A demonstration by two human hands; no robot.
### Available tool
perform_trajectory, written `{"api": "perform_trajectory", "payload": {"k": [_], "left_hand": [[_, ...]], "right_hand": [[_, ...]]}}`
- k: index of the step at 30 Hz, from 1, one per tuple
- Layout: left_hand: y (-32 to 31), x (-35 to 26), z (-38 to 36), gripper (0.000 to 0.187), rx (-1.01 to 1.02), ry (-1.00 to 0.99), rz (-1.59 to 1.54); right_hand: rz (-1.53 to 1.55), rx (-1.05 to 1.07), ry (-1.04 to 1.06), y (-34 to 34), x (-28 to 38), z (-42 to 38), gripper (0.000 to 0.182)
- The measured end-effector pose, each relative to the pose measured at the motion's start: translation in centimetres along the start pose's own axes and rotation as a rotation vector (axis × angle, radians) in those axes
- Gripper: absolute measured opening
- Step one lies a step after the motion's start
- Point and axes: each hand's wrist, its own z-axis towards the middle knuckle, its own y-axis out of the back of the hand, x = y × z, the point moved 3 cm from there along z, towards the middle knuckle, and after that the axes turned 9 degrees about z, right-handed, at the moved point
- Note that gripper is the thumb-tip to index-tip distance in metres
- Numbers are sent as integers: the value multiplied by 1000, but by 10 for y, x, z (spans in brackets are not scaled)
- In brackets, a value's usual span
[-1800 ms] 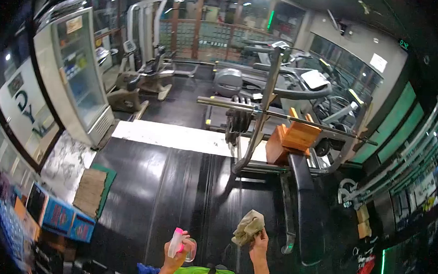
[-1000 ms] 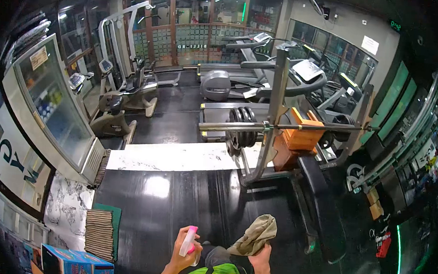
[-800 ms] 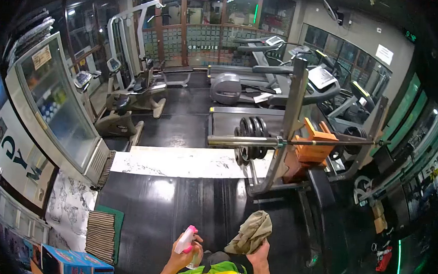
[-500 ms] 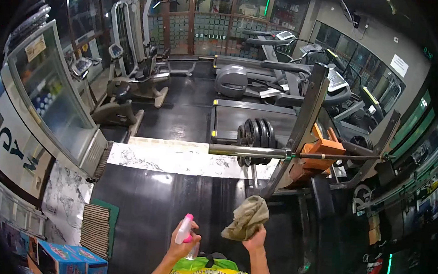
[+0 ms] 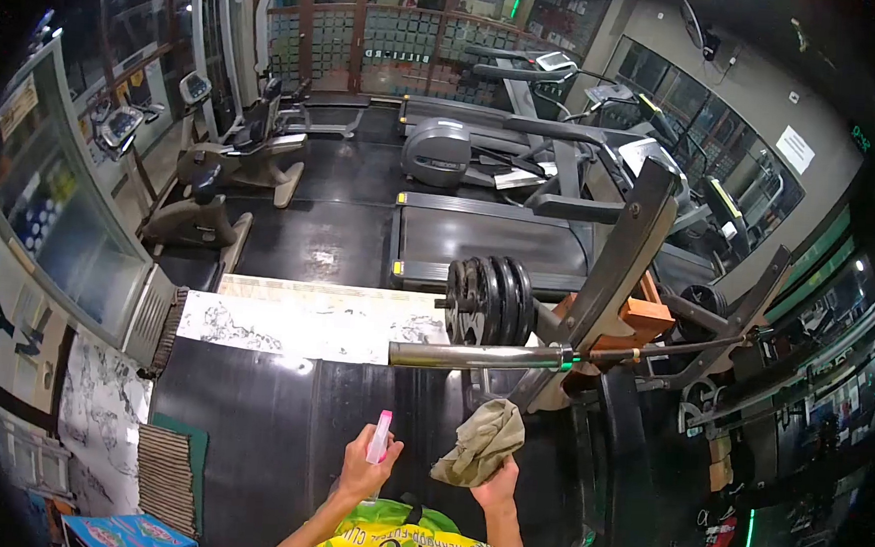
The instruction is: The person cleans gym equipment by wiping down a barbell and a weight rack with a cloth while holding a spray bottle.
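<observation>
In front of my yellow shirt, my left hand (image 5: pixel 364 466) is closed round a spray bottle with a pink and white head (image 5: pixel 379 438); most of the bottle's body is hidden by the fingers. To its right, my right hand (image 5: pixel 496 484) grips a crumpled olive-grey cloth (image 5: pixel 482 445) that stands up above the fingers. Beyond the cloth, the bare silver end of a barbell (image 5: pixel 478 356) juts to the left from a rack upright (image 5: pixel 624 255). Neither hand touches the bar. Black weight plates (image 5: pixel 496 299) are stacked behind it.
Treadmills (image 5: pixel 490 239) stand ahead, and exercise bikes (image 5: pixel 195 224) are at left. A glass-door fridge (image 5: pixel 71 201) lines the left side. By my left lie a striped mat (image 5: pixel 169 478) and a blue box (image 5: pixel 126 535). A marble-patterned strip (image 5: pixel 284 322) crosses the black floor.
My view has shifted right and closer to the rack, so the barbell end sits lower and nearer. Both hands keep their hold on the spray bottle and the cloth; the bottle has turned somewhat.
</observation>
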Motion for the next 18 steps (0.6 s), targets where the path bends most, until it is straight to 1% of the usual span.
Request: {"api": "perform_trajectory", "payload": {"k": [1, 2, 5, 6, 9, 11, 13, 15, 17, 18], "left_hand": [[1, -3, 10, 23, -20, -54, 73], [0, -2, 17, 23, -12, -53, 70], [-2, 4, 36, 23, 30, -46, 70], [-3, 2, 41, 23, 57, -40, 92], [-6, -2, 49, 23, 118, -46, 116], [-12, -10, 53, 21, 168, -67, 90], [-22, -11, 57, 20, 214, -40, 86], [-33, -16, 60, 18, 302, -33, 91], [-45, -23, 61, 19, 325, -18, 98], [-51, -27, 63, 19, 343, -9, 107]], "right_hand": [[14, -11, 12, -4, 2, 6, 47], [-47, 1, 36, -7, 5, 10, 47], [-7, 8, 73, -16, 14, 20, 47], [-12, 29, 92, -15, 17, 24, 46], [52, -17, 138, -14, 26, 28, 46], [14, -41, 178, -12, 33, 28, 46], [41, -45, 233, -8, 45, 26, 46], [42, -32, 266, -2, 59, 25, 45], [83, -14, 292, 5, 73, 20, 46], [73, -40, 316, 9, 79, 18, 48]]}}
